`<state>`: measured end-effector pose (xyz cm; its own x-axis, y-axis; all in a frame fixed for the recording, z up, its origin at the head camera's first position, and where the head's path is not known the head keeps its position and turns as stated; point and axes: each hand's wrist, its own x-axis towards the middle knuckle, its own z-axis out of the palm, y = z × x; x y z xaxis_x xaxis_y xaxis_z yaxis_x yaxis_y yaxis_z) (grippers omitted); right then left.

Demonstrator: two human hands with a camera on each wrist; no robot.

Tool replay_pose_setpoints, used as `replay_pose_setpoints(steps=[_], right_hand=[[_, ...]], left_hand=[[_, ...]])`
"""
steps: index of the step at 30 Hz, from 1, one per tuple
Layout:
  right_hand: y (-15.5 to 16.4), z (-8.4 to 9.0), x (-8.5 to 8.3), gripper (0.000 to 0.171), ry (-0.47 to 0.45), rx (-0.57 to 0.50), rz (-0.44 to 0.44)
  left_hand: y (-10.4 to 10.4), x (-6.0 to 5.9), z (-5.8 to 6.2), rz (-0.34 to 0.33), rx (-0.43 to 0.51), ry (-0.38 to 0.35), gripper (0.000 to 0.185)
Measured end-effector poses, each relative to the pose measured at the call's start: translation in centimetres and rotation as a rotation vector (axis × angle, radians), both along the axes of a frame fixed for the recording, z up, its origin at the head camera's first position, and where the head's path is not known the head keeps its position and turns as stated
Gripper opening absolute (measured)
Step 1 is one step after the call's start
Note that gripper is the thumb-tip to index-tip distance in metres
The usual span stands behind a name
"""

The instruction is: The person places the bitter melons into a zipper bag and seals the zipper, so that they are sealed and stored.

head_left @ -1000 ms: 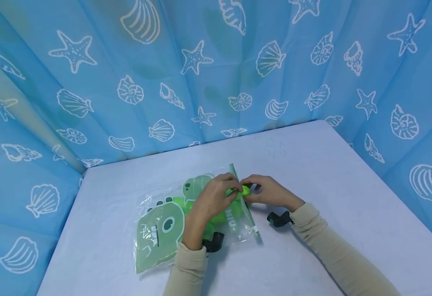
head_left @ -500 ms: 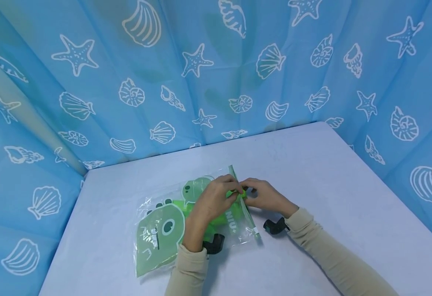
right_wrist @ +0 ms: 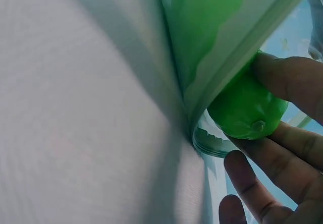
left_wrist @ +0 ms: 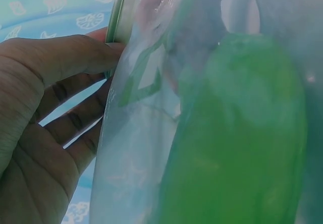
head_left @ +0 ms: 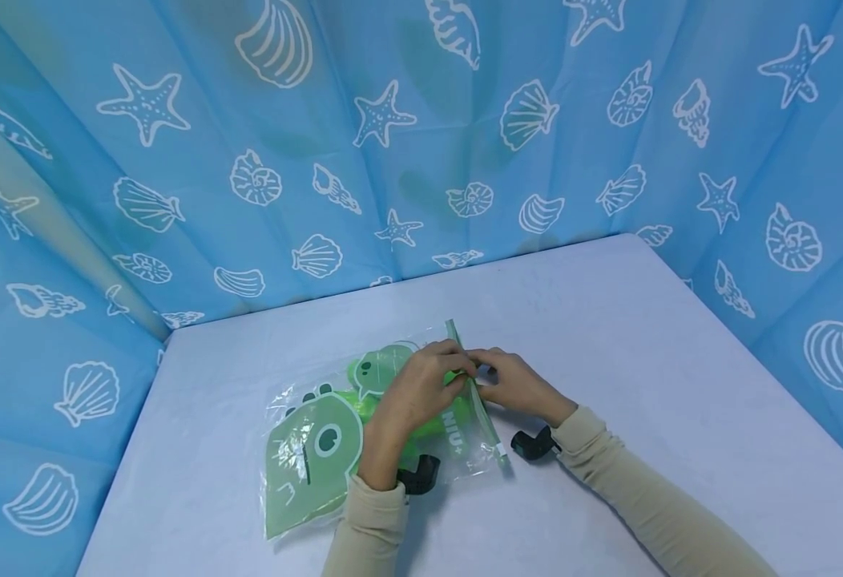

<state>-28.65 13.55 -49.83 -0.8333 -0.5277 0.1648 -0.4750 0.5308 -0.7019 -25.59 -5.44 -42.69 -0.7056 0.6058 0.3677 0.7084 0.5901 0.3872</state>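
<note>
A clear slider bag (head_left: 313,449) with a green dinosaur print lies flat, its mouth to the right. My left hand (head_left: 421,385) reaches across the bag; in the left wrist view, thumb and fingers pinch the rim of its mouth (left_wrist: 117,27). My right hand (head_left: 518,389) is at the opening. In the right wrist view its thumb and fingers grip a bright green, round-ended thing with a small nub (right_wrist: 247,105), partly inside the mouth; its kind is unclear. Inside the bag are more bright green shapes (left_wrist: 237,143), blurred by the plastic.
A white-covered table (head_left: 609,320) lies under the bag. Blue curtains (head_left: 421,144) with shell and starfish prints stand behind it and at both sides. A white slider (head_left: 501,450) sits near the front end of the bag's zip. Black wrist cameras (head_left: 533,443) hang below both wrists.
My right hand has moved slightly left, and the green thing has gone deeper into the bag's mouth. Green contents have shifted left inside. My left hand has stayed nearly still.
</note>
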Motion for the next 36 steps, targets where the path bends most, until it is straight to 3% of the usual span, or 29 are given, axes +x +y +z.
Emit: replay_pose_setpoints(steps=[7,13,18,22,28,33,36], right_hand=[[0.8,1.4,-0.9,0.043,0.049,-0.109,-0.01],[2.4,3.2,-1.8,0.035,0.063,-0.235,-0.082],[3.8,5.3,-0.9,0.036,0.011,-0.299,-0.104],[4.4,8.0,0.5,0.037,0.009,-0.344,-0.076],[4.3,11.2,2.0,0.037,-0.005,-0.43,0.079],[4.1,13.6,3.0,0.034,-0.013,-0.557,0.19],[4.1,15.2,3.8,0.032,0.026,-0.62,0.23]], left_hand=[[-0.7,-0.1,0.7,-0.018,0.093,0.018,0.011],[-1.6,0.6,2.4,-0.082,0.242,0.09,0.011],[-1.8,1.5,3.8,-0.142,0.336,0.125,0.012],[-1.8,2.7,5.8,-0.202,0.477,0.11,0.013],[-2.7,5.0,8.8,-0.398,0.775,0.011,0.015],[-3.6,5.5,9.1,-0.555,1.087,-0.088,0.014],[-3.9,5.4,9.3,-0.716,1.276,-0.164,0.016]])
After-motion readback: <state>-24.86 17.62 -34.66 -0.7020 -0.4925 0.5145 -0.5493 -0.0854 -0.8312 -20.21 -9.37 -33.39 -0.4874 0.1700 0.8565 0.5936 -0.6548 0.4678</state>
